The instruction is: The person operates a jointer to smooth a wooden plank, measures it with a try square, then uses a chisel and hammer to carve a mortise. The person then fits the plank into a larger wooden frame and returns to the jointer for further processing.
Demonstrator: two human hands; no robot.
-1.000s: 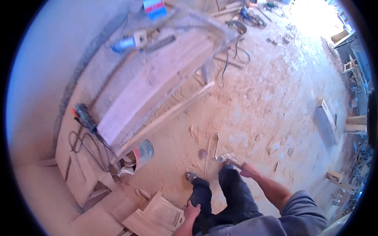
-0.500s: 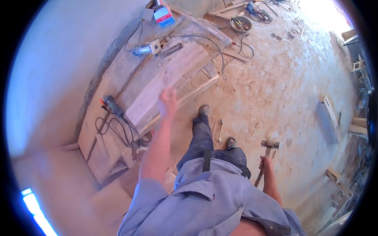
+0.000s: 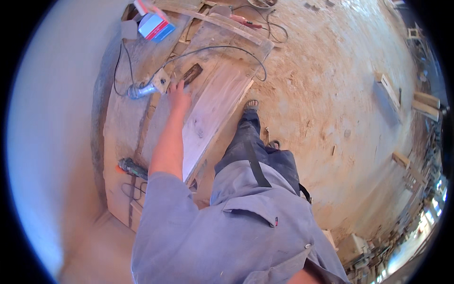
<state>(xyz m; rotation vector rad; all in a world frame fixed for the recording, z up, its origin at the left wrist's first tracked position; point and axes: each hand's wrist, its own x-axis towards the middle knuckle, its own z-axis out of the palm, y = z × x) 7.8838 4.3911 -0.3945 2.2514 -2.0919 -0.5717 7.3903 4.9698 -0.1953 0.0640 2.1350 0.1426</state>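
My left hand [image 3: 179, 98] reaches over the far part of the wooden workbench [image 3: 124, 128], fingers stretched forward. It is beside the square base of a silver and blue corded power tool [image 3: 150, 87] lying on its side. Just past the fingertips, to the right, is a dark brown oblong block [image 3: 192, 74]. Whether the fingers touch either one I cannot tell. A pale wooden board [image 3: 210, 116] lies along the bench's right side under my forearm. My right hand is out of sight, and so is the hammer.
A red, white and blue cardboard box [image 3: 156, 27] stands at the bench's far end. A dark green power tool [image 3: 132, 168] lies at the near left, partly behind my sleeve. Cables cross the bench. Wooden pieces [image 3: 388, 97] lie on the dusty floor at right.
My left hand has moved forward and left, from above the pale board to beside the silver power tool. My right hand and the hammer have gone out of view. The view has shifted.
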